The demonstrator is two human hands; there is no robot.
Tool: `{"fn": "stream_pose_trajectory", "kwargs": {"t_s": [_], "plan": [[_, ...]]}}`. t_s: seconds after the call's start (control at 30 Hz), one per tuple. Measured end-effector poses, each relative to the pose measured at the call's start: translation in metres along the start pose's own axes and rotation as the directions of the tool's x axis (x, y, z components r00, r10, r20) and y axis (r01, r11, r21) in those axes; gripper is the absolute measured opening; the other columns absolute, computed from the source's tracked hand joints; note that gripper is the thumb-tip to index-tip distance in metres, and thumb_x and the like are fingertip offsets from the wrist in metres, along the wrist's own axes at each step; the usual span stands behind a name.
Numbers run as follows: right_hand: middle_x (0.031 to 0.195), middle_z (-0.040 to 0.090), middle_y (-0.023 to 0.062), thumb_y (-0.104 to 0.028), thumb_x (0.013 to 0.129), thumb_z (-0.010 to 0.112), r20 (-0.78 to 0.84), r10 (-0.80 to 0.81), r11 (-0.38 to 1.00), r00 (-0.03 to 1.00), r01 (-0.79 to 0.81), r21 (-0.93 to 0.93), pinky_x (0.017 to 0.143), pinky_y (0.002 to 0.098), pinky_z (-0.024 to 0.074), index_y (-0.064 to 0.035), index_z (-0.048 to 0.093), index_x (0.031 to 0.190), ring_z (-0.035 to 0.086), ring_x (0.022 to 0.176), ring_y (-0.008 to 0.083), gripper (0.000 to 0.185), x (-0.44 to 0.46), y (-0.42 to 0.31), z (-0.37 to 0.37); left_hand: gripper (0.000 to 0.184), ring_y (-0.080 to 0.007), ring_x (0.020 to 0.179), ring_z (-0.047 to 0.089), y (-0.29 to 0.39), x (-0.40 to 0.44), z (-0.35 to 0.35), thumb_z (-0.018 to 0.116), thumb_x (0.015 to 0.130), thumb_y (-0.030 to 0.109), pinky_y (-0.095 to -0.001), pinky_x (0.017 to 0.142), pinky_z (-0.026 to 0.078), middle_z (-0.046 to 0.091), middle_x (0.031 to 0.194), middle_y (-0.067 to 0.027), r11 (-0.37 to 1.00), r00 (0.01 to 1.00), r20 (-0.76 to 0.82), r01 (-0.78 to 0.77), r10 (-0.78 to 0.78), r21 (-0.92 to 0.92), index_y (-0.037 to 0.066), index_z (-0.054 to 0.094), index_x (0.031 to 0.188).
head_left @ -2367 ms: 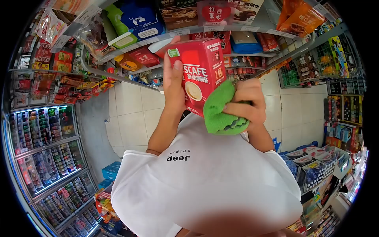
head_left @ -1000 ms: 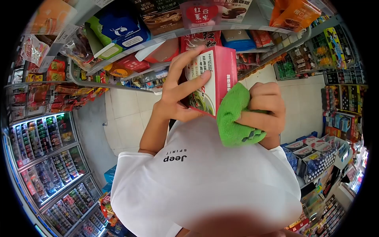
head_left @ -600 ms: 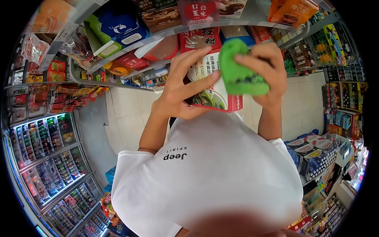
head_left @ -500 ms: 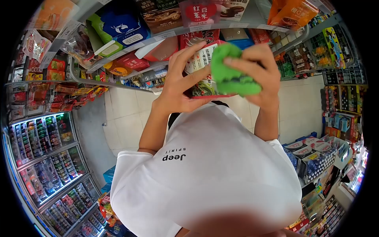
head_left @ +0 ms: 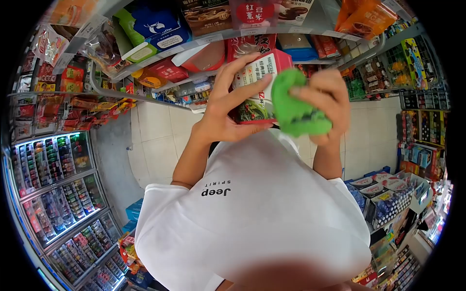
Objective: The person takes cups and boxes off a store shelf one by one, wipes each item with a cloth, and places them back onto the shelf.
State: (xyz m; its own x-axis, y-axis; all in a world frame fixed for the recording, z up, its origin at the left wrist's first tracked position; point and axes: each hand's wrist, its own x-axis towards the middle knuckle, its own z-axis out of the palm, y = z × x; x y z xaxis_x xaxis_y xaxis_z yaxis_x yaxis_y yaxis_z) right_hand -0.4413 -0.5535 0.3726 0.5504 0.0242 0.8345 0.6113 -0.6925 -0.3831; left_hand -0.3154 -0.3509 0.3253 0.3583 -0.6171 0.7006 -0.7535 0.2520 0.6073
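Note:
My left hand (head_left: 224,103) is closed around a red and white food box (head_left: 257,104) with Chinese print and a picture of green leaves on its face. The box is held in front of my chest, just below the shelf edge. A bright green cloth (head_left: 295,104) is bunched in my right hand (head_left: 332,104), whose fingers are wrapped over it. The cloth lies at the box's right side and covers part of it; whether it touches the box I cannot tell. Motion blurs the right hand slightly.
A metal shelf (head_left: 213,41) with packaged goods runs across the top, including a blue coffee package (head_left: 158,24) and an orange pouch (head_left: 366,19). Lit drink coolers (head_left: 63,189) stand at left. Stacked cartons (head_left: 386,191) sit at right. Tiled floor (head_left: 153,131) shows below the shelf.
My right hand with the green cloth has moved down and to the right, baring more of the box's right side. The left hand still holds the box.

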Motion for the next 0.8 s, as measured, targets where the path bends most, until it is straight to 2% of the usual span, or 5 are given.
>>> {"fn": "stream_pose_trajectory", "kwargs": {"t_s": [0.07, 0.37, 0.47, 0.6, 0.8], "plan": [[0.098, 0.060, 0.0083, -0.015, 0.073, 0.069, -0.158, 0.228, 0.966, 0.961, -0.243, -0.088, 0.068, 0.0314, 0.0466, -0.0038, 0.078, 0.112, 0.057, 0.080, 0.0224, 0.041, -0.004, 0.019, 0.012, 0.081, -0.0429, 0.134, 0.049, 0.004, -0.003, 0.007, 0.094, 0.060, 0.028, -0.0491, 0.112, 0.039, 0.046, 0.153, -0.0245, 0.999, 1.000, 0.002, 0.003, -0.003, -0.054, 0.008, 0.070, 0.135], [0.100, 0.060, 0.0091, -0.012, 0.072, 0.076, -0.126, 0.069, 0.998, 0.990, -0.070, -0.003, 0.073, 0.0332, 0.0488, -0.0028, 0.077, 0.114, 0.059, 0.084, 0.0234, 0.043, -0.007, 0.001, 0.016, 0.098, -0.0373, 0.143, 0.046, -0.002, -0.014, 0.012, 0.097, 0.064, 0.020, -0.0477, 0.117, 0.037, 0.042, 0.155, -0.0249, 0.899, 0.985, -0.058, 0.122, -0.161, -0.420, 0.004, 0.051, 0.150], [0.101, 0.059, 0.0096, -0.010, 0.069, 0.078, -0.272, 0.275, 0.954, 0.922, -0.297, -0.040, 0.075, 0.0321, 0.0490, -0.0034, 0.075, 0.117, 0.059, 0.087, 0.0237, 0.048, -0.009, 0.007, 0.042, 0.102, -0.0325, 0.139, 0.051, 0.008, -0.028, 0.025, 0.090, 0.076, 0.020, -0.0460, 0.114, 0.042, 0.046, 0.153, -0.0208, 0.591, 0.886, 0.010, 0.318, -0.464, -0.742, 0.003, 0.032, 0.158], [0.097, 0.059, 0.0058, -0.012, 0.067, 0.079, -0.053, 0.032, 0.995, 0.998, -0.027, 0.095, 0.072, 0.0327, 0.0487, -0.0062, 0.078, 0.110, 0.058, 0.084, 0.0226, 0.043, -0.025, -0.020, 0.059, 0.092, -0.0299, 0.129, 0.060, -0.001, -0.043, 0.031, 0.078, 0.088, 0.026, -0.0442, 0.106, 0.052, 0.055, 0.145, -0.0174, -0.024, 0.579, 0.215, 0.320, -0.787, -0.947, 0.006, 0.023, 0.159], [0.097, 0.059, 0.0043, -0.015, 0.066, 0.082, -0.314, 0.117, 0.957, 0.942, -0.191, -0.217, 0.069, 0.0336, 0.0483, -0.0114, 0.080, 0.109, 0.057, 0.083, 0.0209, 0.043, -0.005, 0.004, 0.045, 0.083, -0.0315, 0.124, 0.064, 0.004, -0.041, 0.030, 0.071, 0.092, 0.032, -0.0433, 0.102, 0.054, 0.057, 0.144, -0.0195, 0.159, 0.827, 0.241, 0.365, -0.508, -0.917, 0.007, 0.027, 0.158]]}}
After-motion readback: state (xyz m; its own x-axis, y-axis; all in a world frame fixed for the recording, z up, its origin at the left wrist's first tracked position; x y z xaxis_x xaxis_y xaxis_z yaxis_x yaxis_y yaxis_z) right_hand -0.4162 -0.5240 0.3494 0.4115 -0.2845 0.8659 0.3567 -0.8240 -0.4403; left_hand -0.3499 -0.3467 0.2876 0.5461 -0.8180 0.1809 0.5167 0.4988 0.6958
